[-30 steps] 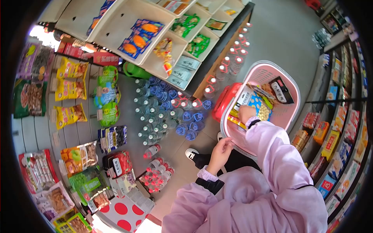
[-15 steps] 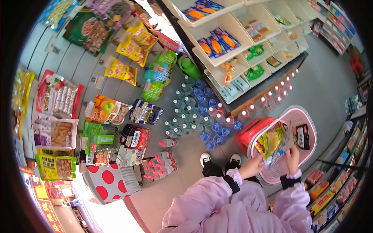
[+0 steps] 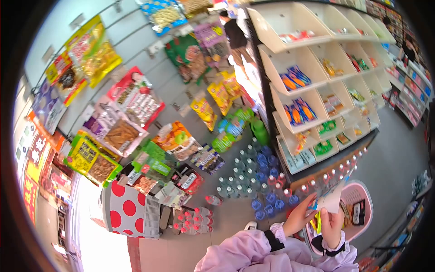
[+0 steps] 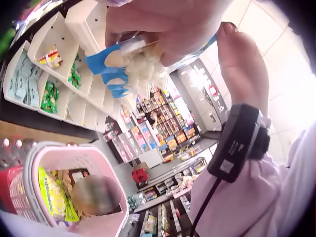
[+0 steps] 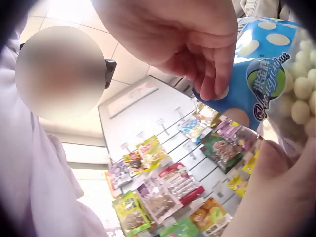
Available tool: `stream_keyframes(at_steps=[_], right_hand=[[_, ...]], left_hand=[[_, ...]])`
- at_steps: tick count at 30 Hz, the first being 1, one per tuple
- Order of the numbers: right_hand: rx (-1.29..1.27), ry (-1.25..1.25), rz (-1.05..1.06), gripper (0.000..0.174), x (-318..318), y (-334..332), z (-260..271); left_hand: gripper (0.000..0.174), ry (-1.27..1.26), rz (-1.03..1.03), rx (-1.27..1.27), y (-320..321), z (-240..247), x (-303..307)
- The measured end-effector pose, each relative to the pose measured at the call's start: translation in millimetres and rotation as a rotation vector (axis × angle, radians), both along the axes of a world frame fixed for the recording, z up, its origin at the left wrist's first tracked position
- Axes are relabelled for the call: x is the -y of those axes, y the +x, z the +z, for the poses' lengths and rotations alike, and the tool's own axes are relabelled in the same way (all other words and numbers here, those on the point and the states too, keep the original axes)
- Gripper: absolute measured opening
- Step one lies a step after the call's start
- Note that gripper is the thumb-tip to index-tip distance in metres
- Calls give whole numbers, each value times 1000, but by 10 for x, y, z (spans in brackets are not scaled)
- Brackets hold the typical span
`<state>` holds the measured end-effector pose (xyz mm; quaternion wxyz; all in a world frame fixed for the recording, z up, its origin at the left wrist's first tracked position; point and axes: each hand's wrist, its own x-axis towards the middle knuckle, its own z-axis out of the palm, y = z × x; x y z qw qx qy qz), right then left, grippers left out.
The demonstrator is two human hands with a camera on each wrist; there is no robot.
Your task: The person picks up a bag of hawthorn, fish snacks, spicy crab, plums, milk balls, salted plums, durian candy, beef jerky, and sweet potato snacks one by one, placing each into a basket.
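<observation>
Near right, grip: right hand (image 5: 182, 34) pinches the snack bag (image 5: 266, 74) by its top edge; left hand (image 3: 299, 216) grasps the other side.
Bag's place: held in the air above the pink basket (image 3: 368, 206).
Handling: likely light, crinkly, slippery film.
Best hold: the sealed edges, since the pellets may crush.

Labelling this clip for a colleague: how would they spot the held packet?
Find the pink shopping basket, lower right in the head view. Above its rim, the left hand and right hand pinch a snack packet. Unlike the yellow-green packs in the basket, it is blue with white dots and pale round balls.
</observation>
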<state>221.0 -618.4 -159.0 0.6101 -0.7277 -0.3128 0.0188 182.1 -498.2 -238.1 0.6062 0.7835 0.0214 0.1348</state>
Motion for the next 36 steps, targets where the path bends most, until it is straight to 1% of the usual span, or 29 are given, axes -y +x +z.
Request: stream_keyframes(at_steps=[1,2,5,6,7,8,9,10,11,13,14,17,18,21,22,23,25,28,29,30,31,34,36], right_hand=[[-42,20,42,14,-55,-64,113],[-112,68,83,14,-126,-114,184],[-130,161,248,18,-316,-271,286],[-167,171,283,18,-409,-335,327],[-134,54,337,18,-462,-362,392],[-13,51,426,20,-603,-383,521],[108,48,510,23,-760,-396,673],[178,12,533,26,-862,-408,761],[195,11,488,26,-931,-442,783],[229,7,389,28,-1060,-476,785],[279,8,353,35,-1127,-449,750],[374,-3,112,47,-1396,-415,606],[334,-57,102,57,-1467,-394,517],[-111,2,348,62,-1721,-401,210],[-234,20,506,66,-1803,-387,83],[-458,221,687,61,-1941,-431,-46],[-654,190,785,45,-2163,-548,-72],[-578,102,747,29,-2421,-629,-87],[-586,97,748,28,-2494,-677,-62],[-593,90,750,27,-2559,-718,-3],[-601,81,752,26,-2627,-761,51],[-539,145,728,8,-2868,-931,139],[-433,101,772,13,-2931,-913,225]], left_hand=[[58,-7,32,40,-59,40,-104],[57,-119,7,-4,-141,69,-216],[56,-7,42,120,-393,271,-611],[55,-21,56,129,-488,299,-716],[54,-33,66,136,-584,312,-815],[52,-43,73,142,-663,321,-906],[44,-242,115,79,-738,365,-930],[41,-325,126,56,-791,228,-1010],[37,-409,134,32,-842,71,-1104],[36,-432,201,32,-970,-38,-1304],[35,-447,229,30,-1008,-52,-1414],[35,-620,236,82,-1256,277,-1758],[36,-685,219,35,-1365,349,-1905],[41,-689,233,39,-1660,383,-2367],[43,-676,245,33,-1754,528,-2480],[42,-658,251,40,-1850,605,-2586],[41,-628,263,51,-2009,707,-2816],[42,-606,250,36,-2186,622,-3167],[43,-601,249,29,-2243,738,-3231],[44,-620,282,88,-2323,954,-3210],[45,-600,272,91,-2372,1016,-3282],[46,-567,248,104,-2494,1119,-3411],[51,-542,270,83,-2555,1151,-3481]])
